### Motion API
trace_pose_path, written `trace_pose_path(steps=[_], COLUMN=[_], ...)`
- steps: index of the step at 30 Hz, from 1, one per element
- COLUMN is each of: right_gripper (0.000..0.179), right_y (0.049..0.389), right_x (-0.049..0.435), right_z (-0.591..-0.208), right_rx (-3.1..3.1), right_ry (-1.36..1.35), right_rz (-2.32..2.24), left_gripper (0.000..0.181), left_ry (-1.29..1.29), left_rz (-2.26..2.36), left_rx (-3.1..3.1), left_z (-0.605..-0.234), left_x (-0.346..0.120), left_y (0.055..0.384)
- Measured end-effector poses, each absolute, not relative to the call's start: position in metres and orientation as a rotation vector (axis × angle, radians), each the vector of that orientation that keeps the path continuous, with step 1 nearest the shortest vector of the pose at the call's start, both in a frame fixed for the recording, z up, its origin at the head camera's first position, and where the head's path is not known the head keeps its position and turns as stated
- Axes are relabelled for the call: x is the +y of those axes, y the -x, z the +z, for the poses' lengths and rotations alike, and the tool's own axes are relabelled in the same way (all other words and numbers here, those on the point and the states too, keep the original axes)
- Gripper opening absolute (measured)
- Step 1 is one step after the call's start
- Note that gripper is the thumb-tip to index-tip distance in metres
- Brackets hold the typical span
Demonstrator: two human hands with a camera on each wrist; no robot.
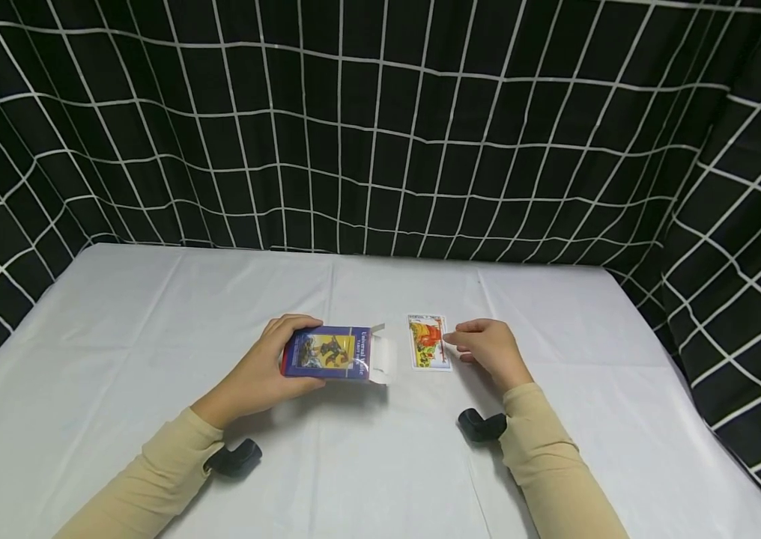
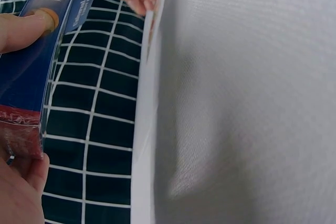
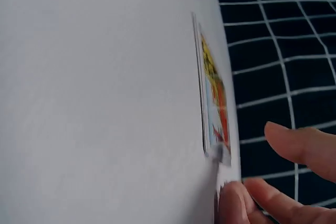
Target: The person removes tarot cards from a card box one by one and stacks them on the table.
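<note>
A blue tarot card box [image 1: 326, 353] with a yellow picture on its face is gripped at its left end by my left hand [image 1: 273, 367], fingers along the far edge and thumb along the near one. Its white end flaps [image 1: 383, 359] stand open towards the right. In the left wrist view the thumb [image 2: 26, 29] presses on the blue side of the box. A colourful picture card [image 1: 429, 343] lies on the table, showing as a thin stack in the right wrist view. My right hand [image 1: 488, 348] is at its right edge, thumb and fingers apart.
A white cloth covers the table [image 1: 367, 471], with faint creases. Black fabric with a white grid [image 1: 353, 135] hangs behind it and at both sides. A black device [image 1: 235, 458] sits at the left wrist, and another black device [image 1: 481, 425] at the right.
</note>
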State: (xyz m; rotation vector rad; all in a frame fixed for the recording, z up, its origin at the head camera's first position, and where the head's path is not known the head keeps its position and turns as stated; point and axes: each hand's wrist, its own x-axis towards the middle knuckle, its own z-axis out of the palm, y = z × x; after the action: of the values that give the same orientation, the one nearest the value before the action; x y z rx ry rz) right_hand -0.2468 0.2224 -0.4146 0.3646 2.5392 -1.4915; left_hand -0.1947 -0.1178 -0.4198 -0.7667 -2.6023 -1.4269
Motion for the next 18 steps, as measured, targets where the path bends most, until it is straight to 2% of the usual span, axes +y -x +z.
trace_pose_path(steps=[14, 18], right_gripper=[0.043, 0.05], right_y=[0.258, 0.259], right_x=[0.206, 0.199], right_z=[-0.417, -0.417], right_rx=[2.58, 2.634], right_ry=[-0.41, -0.418], right_rz=[-1.495, -1.422], left_gripper=[0.075, 0.075], left_ry=[0.753, 0.754], left_rz=[-1.43, -1.425], left_rx=[-2.609, -2.613], left_z=[-0.419, -0.419], left_x=[-0.115, -0.117], left_y=[0.194, 0.194])
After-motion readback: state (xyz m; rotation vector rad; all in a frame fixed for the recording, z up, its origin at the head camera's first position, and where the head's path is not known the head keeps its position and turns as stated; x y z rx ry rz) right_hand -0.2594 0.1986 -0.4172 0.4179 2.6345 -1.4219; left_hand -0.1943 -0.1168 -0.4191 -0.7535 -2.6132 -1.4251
